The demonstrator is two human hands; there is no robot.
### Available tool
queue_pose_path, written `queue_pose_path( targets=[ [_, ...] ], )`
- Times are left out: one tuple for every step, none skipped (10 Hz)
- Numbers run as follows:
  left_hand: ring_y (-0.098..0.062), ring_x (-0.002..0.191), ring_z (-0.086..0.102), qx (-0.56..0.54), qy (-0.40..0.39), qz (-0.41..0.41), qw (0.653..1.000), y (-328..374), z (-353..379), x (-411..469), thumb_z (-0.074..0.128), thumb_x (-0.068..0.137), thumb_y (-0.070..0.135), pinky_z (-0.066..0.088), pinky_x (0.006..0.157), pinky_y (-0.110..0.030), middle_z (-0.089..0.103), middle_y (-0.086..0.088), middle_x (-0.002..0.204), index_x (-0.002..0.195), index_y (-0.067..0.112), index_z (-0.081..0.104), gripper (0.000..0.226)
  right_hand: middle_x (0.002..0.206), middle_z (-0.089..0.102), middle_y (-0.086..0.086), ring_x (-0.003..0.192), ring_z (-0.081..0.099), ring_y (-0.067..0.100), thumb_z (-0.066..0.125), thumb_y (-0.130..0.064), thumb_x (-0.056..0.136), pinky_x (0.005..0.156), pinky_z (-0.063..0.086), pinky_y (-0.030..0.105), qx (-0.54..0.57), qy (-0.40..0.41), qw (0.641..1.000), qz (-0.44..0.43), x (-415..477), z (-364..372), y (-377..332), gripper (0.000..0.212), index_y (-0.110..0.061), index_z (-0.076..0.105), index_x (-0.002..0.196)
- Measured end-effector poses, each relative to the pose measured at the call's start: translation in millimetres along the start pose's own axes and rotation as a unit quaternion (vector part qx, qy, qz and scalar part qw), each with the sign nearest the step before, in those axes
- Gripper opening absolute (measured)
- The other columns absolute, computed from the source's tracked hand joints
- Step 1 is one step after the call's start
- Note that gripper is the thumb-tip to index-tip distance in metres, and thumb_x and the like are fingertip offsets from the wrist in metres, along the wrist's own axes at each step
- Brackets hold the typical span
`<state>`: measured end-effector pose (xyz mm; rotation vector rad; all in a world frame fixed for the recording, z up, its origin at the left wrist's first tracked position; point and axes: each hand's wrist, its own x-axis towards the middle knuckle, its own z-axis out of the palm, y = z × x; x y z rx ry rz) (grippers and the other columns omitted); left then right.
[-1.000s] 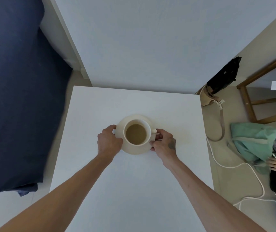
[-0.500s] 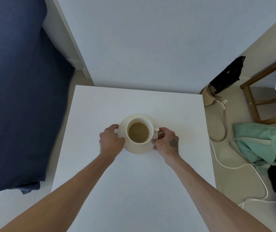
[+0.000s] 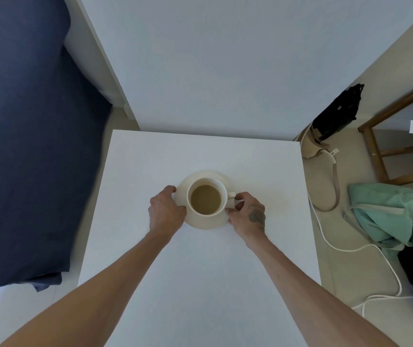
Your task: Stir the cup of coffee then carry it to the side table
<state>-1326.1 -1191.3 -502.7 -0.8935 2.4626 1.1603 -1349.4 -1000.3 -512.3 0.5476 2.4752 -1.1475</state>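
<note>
A cream cup of milky coffee (image 3: 206, 199) stands upright on a matching saucer (image 3: 206, 223) in the middle of the white side table (image 3: 200, 276). My left hand (image 3: 166, 209) grips the saucer's left rim, with the thumb on top near the cup. My right hand (image 3: 249, 214) holds the saucer's right rim, its fingers curled just beside the cup's handle (image 3: 231, 195). The saucer rests flat on the tabletop. No spoon is visible.
A dark blue bed (image 3: 25, 146) lies along the left, and a white wall (image 3: 225, 58) runs behind the table. On the floor to the right are a black bag (image 3: 338, 111), a wooden chair frame (image 3: 380, 156), green cloth (image 3: 385, 211) and a white cable (image 3: 350, 249).
The cup and saucer stay on the table with both hands at the rim. My right fingers have spread a little around the handle. The view has shifted slightly.
</note>
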Motion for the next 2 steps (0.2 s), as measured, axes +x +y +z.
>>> queue_pose_path(
  targets=[
    [-0.036, 0.09, 0.072, -0.004, -0.003, -0.016, 1.0, 0.7, -4.4, -3.1, 0.068, 0.085, 0.014, 0.061, 0.084, -0.048, 0.074, -0.011, 0.101, 0.131, 0.02, 0.059, 0.047, 0.097, 0.06, 0.002, 0.091, 0.067, 0.028, 0.075, -0.018, 0.081, 0.079, 0.061, 0.046, 0.02, -0.005, 1.0, 0.011, -11.1, -8.2, 0.8, 0.039, -0.012, 0.062, 0.117],
    [-0.036, 0.092, 0.071, -0.013, -0.001, -0.033, 0.999, -7.6, -9.1, -16.1, 0.069, 0.092, 0.022, 0.061, 0.082, -0.045, 0.073, -0.011, 0.104, 0.134, 0.019, 0.059, 0.044, 0.093, 0.058, -0.002, 0.089, 0.066, 0.023, 0.074, -0.017, 0.081, 0.079, 0.062, 0.046, 0.048, 0.001, 0.999, 0.023, -38.6, -17.4, 15.6, 0.035, -0.014, 0.064, 0.115]
  ],
)
